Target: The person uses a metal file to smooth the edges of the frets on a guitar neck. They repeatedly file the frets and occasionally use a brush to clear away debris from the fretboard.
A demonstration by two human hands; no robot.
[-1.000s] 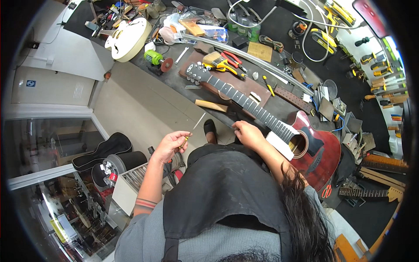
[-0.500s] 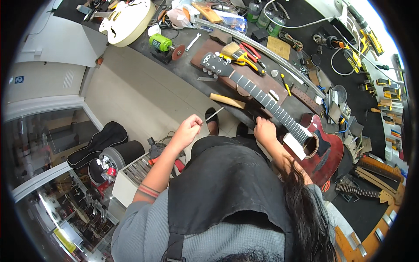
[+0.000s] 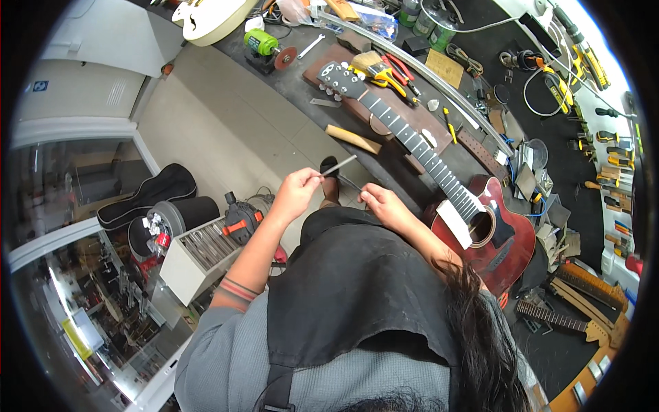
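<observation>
dark workbench [image 3: 295,86] crosses frame from upper left to right of centre. from afar i see left hand [image 3: 299,191] near centre, fingers pinched closed on slim straight grey rod [image 3: 341,165]; just right of it, right hand [image 3: 382,204], fingers curled tight on thin black stick [image 3: 349,182]. glossy red-brown wooden acoustic guitar [image 3: 446,180] lies on workbench, right of centre.

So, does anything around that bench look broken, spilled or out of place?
I see no spill. The red guitar looks odd: no strings show along its neck, and a flat white piece lies beside its sound hole.
</observation>
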